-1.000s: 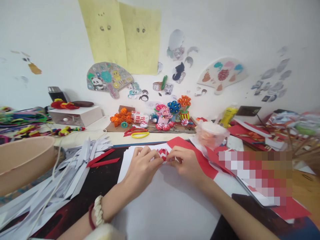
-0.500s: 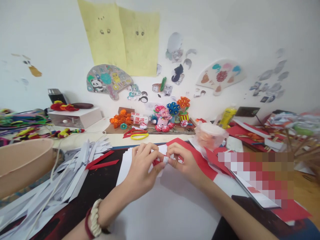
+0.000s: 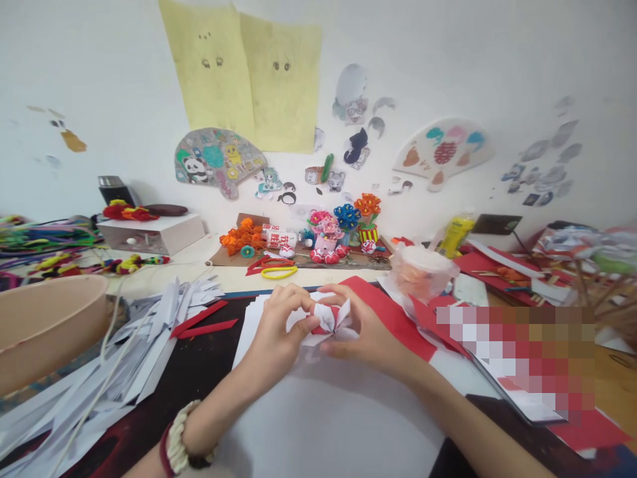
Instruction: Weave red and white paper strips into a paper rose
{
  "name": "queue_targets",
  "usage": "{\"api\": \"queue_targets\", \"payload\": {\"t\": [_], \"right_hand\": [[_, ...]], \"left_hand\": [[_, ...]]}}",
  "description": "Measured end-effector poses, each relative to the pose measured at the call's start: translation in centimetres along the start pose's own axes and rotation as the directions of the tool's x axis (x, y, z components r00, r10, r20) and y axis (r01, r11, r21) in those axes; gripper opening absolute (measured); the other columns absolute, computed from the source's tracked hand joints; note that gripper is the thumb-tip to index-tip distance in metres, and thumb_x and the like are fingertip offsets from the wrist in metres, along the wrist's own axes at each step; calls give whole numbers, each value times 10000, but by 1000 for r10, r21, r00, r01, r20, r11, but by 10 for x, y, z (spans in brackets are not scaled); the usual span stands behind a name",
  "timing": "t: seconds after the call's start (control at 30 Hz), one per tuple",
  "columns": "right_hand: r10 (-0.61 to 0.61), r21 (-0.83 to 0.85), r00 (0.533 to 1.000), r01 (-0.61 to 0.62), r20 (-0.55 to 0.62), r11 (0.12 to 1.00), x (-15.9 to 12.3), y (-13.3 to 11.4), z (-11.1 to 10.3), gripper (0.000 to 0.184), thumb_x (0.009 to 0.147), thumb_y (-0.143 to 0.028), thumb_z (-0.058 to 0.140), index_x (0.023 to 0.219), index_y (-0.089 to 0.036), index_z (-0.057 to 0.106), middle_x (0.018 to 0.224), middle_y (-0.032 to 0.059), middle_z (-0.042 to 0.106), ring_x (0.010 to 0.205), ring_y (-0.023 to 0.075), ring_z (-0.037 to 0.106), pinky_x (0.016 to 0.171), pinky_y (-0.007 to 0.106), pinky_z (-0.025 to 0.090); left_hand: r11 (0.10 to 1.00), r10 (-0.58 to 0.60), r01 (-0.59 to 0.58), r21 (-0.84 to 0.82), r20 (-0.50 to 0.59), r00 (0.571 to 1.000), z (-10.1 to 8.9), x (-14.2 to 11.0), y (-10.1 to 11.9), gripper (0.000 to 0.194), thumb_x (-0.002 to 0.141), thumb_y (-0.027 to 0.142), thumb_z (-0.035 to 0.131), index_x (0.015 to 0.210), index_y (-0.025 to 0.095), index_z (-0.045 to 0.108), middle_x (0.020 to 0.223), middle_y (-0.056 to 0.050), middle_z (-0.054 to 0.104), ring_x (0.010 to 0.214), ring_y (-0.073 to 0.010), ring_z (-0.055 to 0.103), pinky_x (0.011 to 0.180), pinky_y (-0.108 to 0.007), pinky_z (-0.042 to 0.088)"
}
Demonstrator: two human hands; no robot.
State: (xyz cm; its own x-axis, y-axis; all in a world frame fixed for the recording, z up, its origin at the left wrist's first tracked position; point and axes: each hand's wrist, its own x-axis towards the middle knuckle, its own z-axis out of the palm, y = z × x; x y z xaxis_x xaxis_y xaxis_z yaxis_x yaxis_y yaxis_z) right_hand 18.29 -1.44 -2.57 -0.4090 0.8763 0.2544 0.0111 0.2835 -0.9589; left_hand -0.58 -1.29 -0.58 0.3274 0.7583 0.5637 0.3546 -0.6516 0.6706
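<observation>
Between my hands is a small folded paper flower (image 3: 334, 321), white with red parts, its petals spreading from a pinched centre. My left hand (image 3: 286, 320) grips its left side between thumb and fingers. My right hand (image 3: 365, 330) curves around the right side, thumb below and fingers above, touching the petals. Both hands are just above a stack of white paper sheets (image 3: 328, 411). Behind my right hand lies a sheet of red paper (image 3: 385, 312).
Cut white paper strips (image 3: 149, 352) and two red strips (image 3: 206, 328) lie left, beside a beige basin (image 3: 50, 325). A plastic cup (image 3: 423, 269) stands back right. Yellow-handled scissors (image 3: 279, 272) and small craft flowers (image 3: 326, 229) sit behind. A partly pixelated tablet-like slab (image 3: 535, 419) lies right.
The paper flower has been turned so its petals now face me. My right hand has shifted from a fingertip pinch to a wider hold around it.
</observation>
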Motion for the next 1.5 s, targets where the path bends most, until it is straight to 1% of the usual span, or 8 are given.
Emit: {"api": "queue_targets", "payload": {"t": [0.13,0.4,0.83,1.07,1.17,1.27,1.37,1.5], "right_hand": [[64,-18,997,-63,52,998,1,-2,-1,483,672,-340,848,1086,-212,635,903,19,656,799,165,605,693,279,487],[114,25,988,-117,109,993,1,-7,0,388,584,-293,893,917,-193,721,769,-10,664,707,147,578,643,260,465],[-30,-125,1000,31,7,992,-1,-4,3,393,578,-337,893,917,-222,729,885,2,713,802,185,631,737,294,489],[-19,65,999,21,-41,998,1,-5,-4,668,674,-447,835,1273,-311,571,1325,66,557,1151,264,557,920,386,474],[87,237,991,-62,-97,969,1,-5,-6,843,688,-522,805,1405,-317,412,1316,86,536,1147,257,559,929,407,477],[174,399,984,-168,21,901,1,-7,-5,728,762,-555,727,1373,-266,456,1242,95,577,1091,252,592,931,446,482],[127,422,980,-181,152,888,1,-9,-4,523,812,-497,700,1243,-226,584,1203,95,609,1075,255,602,941,456,476],[87,387,992,-116,90,915,2,-7,-1,454,780,-408,763,1162,-204,628,1120,83,646,1087,248,596,974,426,448]], "left_hand": [[997,-43,48,-56,88,995,-7,3,6,242,889,391,572,741,204,614,838,-32,603,852,-209,538,803,-349,402],[952,-219,247,-182,159,963,-8,2,10,272,849,434,609,697,209,621,838,-19,587,867,-205,541,805,-325,395],[955,-271,275,-113,45,961,0,-4,6,304,838,455,559,673,200,565,784,-23,601,796,-203,502,714,-306,383],[999,-30,29,-29,-39,999,0,-5,12,210,937,332,507,788,200,573,900,-34,641,866,-186,580,725,-284,426],[994,104,-101,38,-74,992,1,-6,13,129,942,246,528,840,206,596,957,-44,639,930,-184,588,804,-292,454],[971,197,-185,151,-69,978,3,-10,12,102,933,171,537,869,206,608,992,-53,619,929,-180,592,802,-294,465],[929,289,-265,260,-60,955,5,-12,10,111,919,122,546,905,210,613,1039,-59,616,924,-182,597,794,-306,469],[879,374,-348,326,-19,927,6,-13,9,139,906,107,574,965,225,620,1050,-52,629,949,-180,607,810,-308,473]]}}
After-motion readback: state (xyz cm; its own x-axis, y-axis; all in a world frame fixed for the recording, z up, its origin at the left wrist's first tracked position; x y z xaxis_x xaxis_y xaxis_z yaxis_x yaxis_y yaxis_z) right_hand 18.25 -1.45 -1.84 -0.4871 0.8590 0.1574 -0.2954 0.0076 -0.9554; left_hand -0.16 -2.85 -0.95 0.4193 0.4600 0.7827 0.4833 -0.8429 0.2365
